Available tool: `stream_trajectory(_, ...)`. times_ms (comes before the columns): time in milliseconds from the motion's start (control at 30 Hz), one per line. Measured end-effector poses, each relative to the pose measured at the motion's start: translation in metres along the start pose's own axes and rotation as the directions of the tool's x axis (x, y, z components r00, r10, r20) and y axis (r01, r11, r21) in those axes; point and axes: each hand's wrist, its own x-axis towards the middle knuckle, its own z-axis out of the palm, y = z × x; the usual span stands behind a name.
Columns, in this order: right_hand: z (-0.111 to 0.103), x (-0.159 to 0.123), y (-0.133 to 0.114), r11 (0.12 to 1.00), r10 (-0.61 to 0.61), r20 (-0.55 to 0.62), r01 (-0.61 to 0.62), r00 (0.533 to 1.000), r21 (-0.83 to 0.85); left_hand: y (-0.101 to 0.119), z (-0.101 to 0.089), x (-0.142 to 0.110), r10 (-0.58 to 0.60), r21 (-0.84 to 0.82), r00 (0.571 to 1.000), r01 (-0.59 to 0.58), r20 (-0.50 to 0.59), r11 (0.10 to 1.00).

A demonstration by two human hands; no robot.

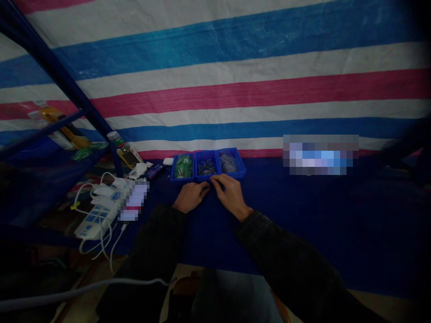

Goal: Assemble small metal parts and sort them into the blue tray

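Observation:
Three small blue bins stand side by side in front of my hands. Green pieces, perhaps in clear wrapping, fill the left bin point(172, 176); the middle bin point(208, 178) holds many small dark and shiny metal pieces; clear, filmy plastic lies in the right bin point(243, 170). My left hand point(191, 196) is just below the left and middle bins, its fingers curled and pinched. My right hand point(230, 194) pinches close by at the front of the middle bin, fingertips almost meeting the left ones. Anything between the fingertips is too small to make out.
A white power strip point(91, 224) with tangled cables and a blurred-out phone point(134, 202) lie at the left. Behind them are a bottle point(126, 150) and crumpled tissue point(139, 170). A blue metal frame point(63, 85) rises there. Striped sheeting point(215, 94) hangs behind the blue table point(303, 224).

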Motion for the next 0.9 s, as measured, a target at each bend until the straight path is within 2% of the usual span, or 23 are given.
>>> stream_trajectory(200,0.003,-0.004,-0.001,0.996,0.024,0.127,-0.013,0.992,-0.087,0.003,0.001,-0.001,0.023,0.015,0.999,-0.023,0.022,1.000)
stream_trajectory(400,0.006,-0.004,0.005,0.985,0.136,0.123,-0.122,0.983,-0.121,0.006,-0.005,-0.001,-0.028,-0.177,0.994,0.008,-0.110,0.984)
stream_trajectory(600,0.008,-0.001,0.007,0.972,0.204,0.174,-0.220,0.963,0.080,0.003,0.002,-0.003,-0.044,-0.222,0.978,-0.002,-0.204,0.975)
stream_trajectory(733,0.007,0.001,0.009,0.924,0.264,0.211,-0.310,0.941,0.223,0.001,0.006,-0.004,-0.047,-0.236,0.964,-0.016,-0.261,0.972)
stream_trajectory(900,0.006,0.004,0.012,0.867,0.284,0.255,-0.361,0.924,0.345,0.005,0.004,-0.004,-0.092,-0.298,0.947,-0.004,-0.309,0.954)
